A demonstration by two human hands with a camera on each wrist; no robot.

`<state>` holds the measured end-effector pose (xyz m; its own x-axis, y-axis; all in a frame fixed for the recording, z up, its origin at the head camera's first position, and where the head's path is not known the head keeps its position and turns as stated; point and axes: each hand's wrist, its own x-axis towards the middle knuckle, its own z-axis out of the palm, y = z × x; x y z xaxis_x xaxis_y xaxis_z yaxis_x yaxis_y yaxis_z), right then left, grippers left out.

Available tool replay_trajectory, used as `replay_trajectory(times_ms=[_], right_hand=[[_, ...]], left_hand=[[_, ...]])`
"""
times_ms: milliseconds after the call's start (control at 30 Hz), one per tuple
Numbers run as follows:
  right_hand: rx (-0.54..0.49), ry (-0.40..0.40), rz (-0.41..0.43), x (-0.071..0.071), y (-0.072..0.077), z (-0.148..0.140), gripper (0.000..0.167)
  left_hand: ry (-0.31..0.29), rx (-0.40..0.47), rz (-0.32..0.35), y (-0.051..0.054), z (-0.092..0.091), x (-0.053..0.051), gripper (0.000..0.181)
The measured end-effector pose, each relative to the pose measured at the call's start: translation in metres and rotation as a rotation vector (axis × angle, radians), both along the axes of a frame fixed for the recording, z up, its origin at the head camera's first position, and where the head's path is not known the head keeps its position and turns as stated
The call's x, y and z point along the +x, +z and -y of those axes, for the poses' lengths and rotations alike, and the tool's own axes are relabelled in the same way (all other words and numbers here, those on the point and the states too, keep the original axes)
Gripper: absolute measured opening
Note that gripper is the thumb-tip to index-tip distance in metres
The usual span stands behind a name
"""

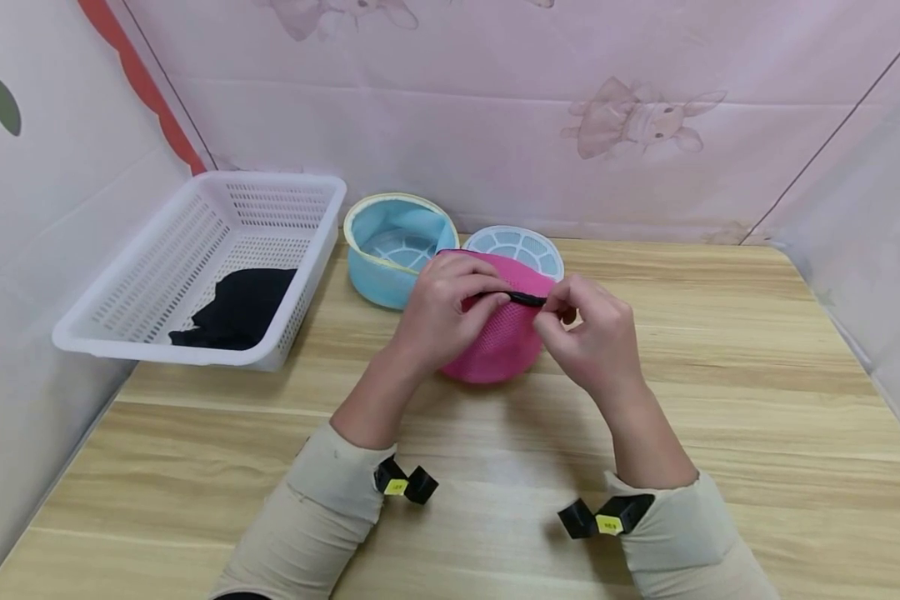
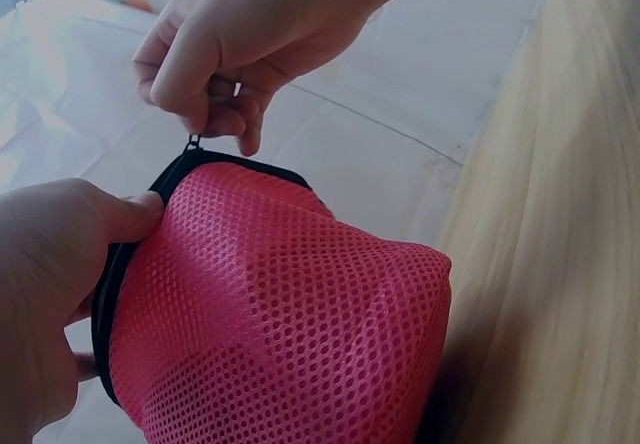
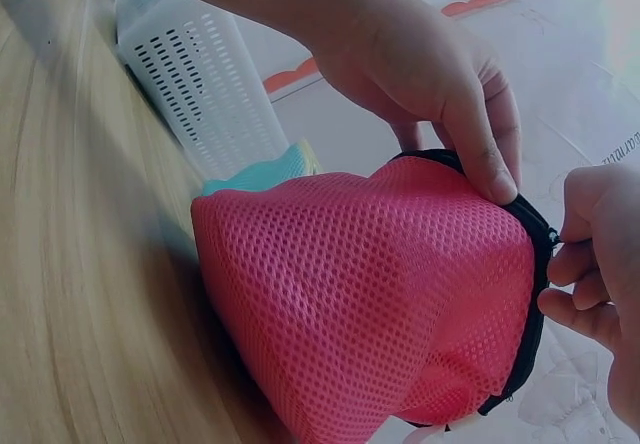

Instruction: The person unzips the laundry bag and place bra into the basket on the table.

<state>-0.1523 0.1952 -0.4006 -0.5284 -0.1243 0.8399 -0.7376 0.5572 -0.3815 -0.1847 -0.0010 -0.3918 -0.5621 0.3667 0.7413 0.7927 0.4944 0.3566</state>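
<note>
Between both hands is a pink mesh laundry bag [image 1: 498, 337] with a black zipper [image 2: 112, 294] along its upper edge. My left hand [image 1: 450, 304] pinches that zippered edge, thumb on the near side. With thumb and fingers my right hand [image 1: 588, 329] pinches the small zipper pull [image 3: 554, 236], as both wrist views show. The bag's lower part hangs down near the tabletop; what may be inside it is hidden.
A white plastic basket [image 1: 307, 279] stands at the left, with black cloth [image 1: 243, 308] in it. Behind the bag are a blue mesh bag [image 1: 378, 279], standing with its top uncovered, and a round light-blue mesh piece [image 1: 521, 243]. A printed curtain backs the wooden table [image 1: 720, 375].
</note>
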Motion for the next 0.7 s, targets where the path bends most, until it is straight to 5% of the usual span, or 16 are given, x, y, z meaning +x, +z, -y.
replay_trajectory(times_ms=[700], right_hand=[[-0.014, -0.003, 0.007, 0.0013, -0.0026, 0.0021, 0.005]], left_hand=[[-0.007, -0.002, 0.038, 0.001, 0.0035, 0.0014, 0.014]])
